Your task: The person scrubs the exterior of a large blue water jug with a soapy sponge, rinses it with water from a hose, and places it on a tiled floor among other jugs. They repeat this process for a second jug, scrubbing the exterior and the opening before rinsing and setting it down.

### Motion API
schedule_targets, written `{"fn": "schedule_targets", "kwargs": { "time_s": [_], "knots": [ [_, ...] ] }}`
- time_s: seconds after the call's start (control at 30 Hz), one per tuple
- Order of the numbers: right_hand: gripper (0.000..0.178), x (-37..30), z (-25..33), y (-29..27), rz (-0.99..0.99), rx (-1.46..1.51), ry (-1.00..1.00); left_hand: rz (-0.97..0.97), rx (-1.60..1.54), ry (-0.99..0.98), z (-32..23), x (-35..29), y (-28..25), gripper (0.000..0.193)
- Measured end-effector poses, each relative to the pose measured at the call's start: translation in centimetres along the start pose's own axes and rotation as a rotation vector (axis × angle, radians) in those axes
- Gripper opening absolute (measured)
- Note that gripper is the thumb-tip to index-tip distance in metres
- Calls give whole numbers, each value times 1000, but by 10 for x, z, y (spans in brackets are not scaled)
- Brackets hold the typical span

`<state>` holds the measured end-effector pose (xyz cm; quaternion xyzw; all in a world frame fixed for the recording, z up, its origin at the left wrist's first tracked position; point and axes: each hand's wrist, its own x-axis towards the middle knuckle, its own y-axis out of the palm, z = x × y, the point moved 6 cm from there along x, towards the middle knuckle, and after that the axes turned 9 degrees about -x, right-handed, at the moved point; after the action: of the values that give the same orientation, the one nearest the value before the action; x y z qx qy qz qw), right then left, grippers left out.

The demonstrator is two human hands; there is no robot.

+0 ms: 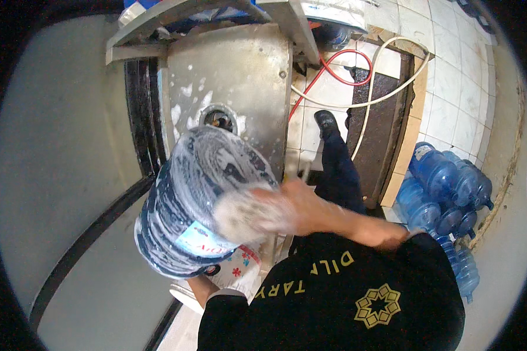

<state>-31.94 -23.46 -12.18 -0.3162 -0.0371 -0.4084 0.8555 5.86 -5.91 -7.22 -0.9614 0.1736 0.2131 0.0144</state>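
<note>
A large blue water jug (187,196), streaked with white suds, is tilted at the near end of the steel counter. It bears a pale blue label (204,241). My left hand (200,286) holds the jug from below at its near end; the fingers are hidden behind it. Against the jug's right side, my right hand (293,205) presses a whitish, soapy scrubbing cloth (240,217). The hand and cloth are smeared by motion. Below the jug is a white bucket (246,266) with red and blue flower marks.
The steel counter (240,64) has foam spots and a round hole (219,120). On the right, a white hose (386,99) and a red hose (363,55) loop over tiles and a dark mat (380,134). Several blue jugs (436,172) lie by the right wall. A grey panel (64,134) stands left.
</note>
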Motion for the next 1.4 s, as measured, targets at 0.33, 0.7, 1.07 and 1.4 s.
{"fn": "schedule_targets", "kwargs": {
  "time_s": [0.33, 0.7, 1.07, 1.4],
  "knots": [
    [35, 64, -133, 92, -23, -303, 235, 32, 7, -21, -6, -2, 7, 42],
    [40, -24, -59, 15, 249, -49, 526, 51, -134, -7, -30, -15, 7, 42],
    [49, 33, -41, -50, -163, -273, 579, -34, -528, 320, -58, 69, -86, 17],
    [55, 166, 36, -31, -18, -587, 336, -180, -536, 339, -61, 21, -63, 15]
  ]
}}
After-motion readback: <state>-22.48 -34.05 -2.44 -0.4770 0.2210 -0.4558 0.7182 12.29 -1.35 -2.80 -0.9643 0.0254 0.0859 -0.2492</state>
